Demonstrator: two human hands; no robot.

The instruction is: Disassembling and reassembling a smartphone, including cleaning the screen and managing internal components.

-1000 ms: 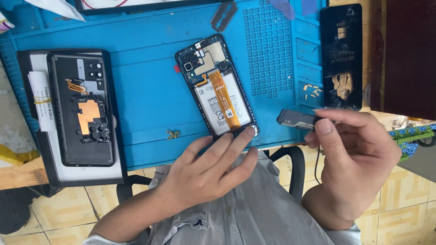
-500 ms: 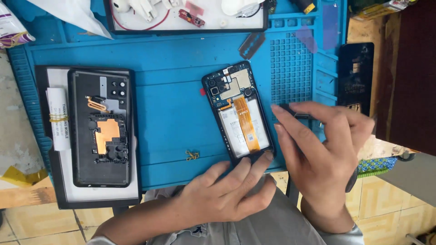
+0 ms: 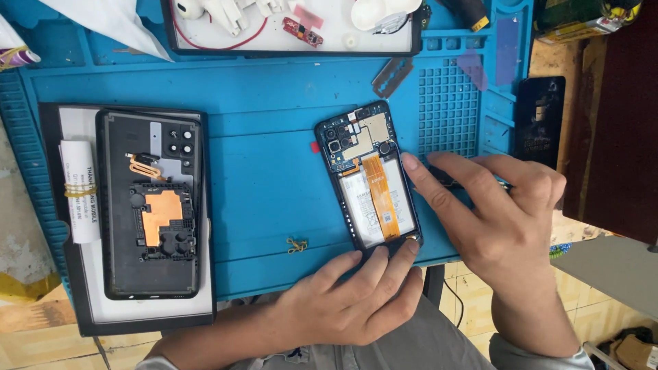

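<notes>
An opened phone lies face down on the blue work mat, showing its white battery, an orange flex cable and the circuit board. My left hand presses its fingertips on the phone's lower end and holds it in place. My right hand lies just right of the phone, with the index fingertip touching its right edge. A small dark tool shows under those fingers, mostly hidden.
On the left, a black phone back cover rests in a shallow black box beside a rolled paper. A razor blade, a small gold part, a parts tray and a dark panel surround the phone.
My right hand came down from the table's front edge, carrying the small tool, and now rests against the phone's right side. My left hand stayed on the phone's lower end.
</notes>
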